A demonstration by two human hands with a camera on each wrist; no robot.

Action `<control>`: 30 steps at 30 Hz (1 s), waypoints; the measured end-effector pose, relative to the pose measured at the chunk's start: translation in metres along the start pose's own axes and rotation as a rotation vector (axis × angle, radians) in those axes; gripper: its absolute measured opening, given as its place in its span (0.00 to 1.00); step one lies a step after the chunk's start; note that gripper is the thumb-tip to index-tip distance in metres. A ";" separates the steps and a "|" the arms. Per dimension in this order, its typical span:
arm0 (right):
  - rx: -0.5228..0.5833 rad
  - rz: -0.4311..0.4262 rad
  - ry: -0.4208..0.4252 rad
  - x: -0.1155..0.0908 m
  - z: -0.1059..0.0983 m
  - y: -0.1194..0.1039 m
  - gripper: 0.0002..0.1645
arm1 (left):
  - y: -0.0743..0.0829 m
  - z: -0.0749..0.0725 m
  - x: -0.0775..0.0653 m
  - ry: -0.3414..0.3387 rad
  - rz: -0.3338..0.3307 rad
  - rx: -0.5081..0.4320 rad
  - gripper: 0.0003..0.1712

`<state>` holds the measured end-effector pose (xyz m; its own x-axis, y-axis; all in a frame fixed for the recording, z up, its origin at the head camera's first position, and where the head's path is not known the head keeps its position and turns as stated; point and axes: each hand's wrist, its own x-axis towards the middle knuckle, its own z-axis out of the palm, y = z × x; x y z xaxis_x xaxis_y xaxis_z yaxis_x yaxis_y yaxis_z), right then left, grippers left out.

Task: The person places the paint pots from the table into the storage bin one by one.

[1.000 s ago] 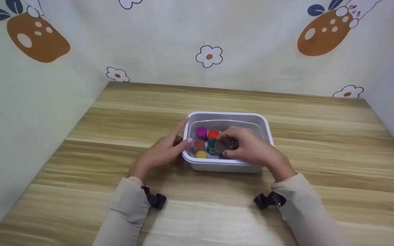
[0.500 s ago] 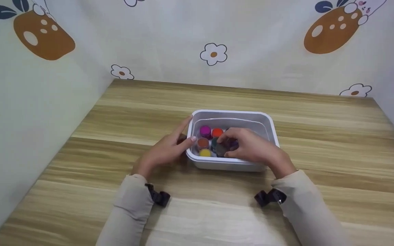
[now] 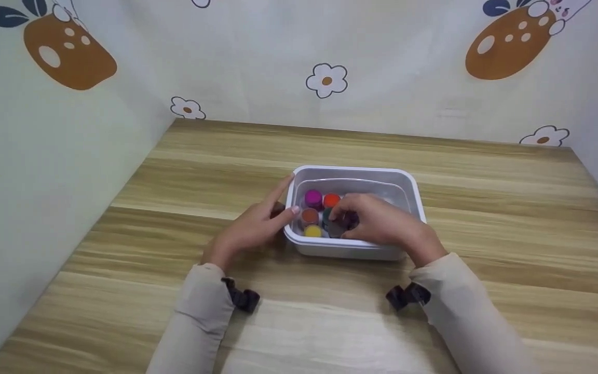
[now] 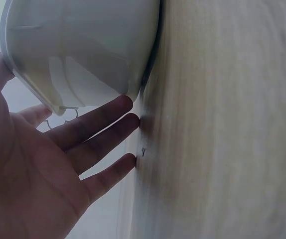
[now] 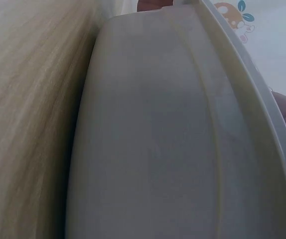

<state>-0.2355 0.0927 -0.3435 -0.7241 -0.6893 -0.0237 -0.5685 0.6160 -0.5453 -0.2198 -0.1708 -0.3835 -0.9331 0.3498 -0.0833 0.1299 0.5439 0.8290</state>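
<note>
A white rectangular plastic tub (image 3: 351, 251) stands on the table with several small round pots inside. Among them are a purple one (image 3: 313, 198), an orange-red one (image 3: 331, 200), a brown one (image 3: 309, 216) and a yellow one (image 3: 312, 231). My left hand (image 3: 255, 224) steadies the tub's left end, thumb at the rim; in the left wrist view its fingers (image 4: 98, 119) spread nearly straight along the outer wall. Reaching over the front rim, my right hand (image 3: 382, 221) pinches a small pot with a dark grey top (image 3: 336, 228), low inside the tub. A dark green pot sits beside it, partly hidden.
The wood-grain table (image 3: 226, 156) extends around the tub on all sides. A patterned cloth wall (image 3: 397, 67) closes off the back, and pale walls stand at left and right. Black wrist cameras (image 3: 244, 300) sit on both sleeves.
The right hand has lowered the grey-topped pot slightly into the tub. The left hand keeps its place at the tub's end. The head view has shifted a little.
</note>
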 end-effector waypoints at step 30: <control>-0.031 0.005 -0.047 0.007 0.003 0.003 0.15 | 0.001 0.000 -0.001 -0.003 0.006 0.006 0.42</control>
<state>-0.2410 0.0891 -0.3481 -0.7085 -0.7026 -0.0663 -0.5770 0.6307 -0.5190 -0.2186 -0.1704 -0.3825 -0.9313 0.3554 -0.0805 0.1370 0.5463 0.8263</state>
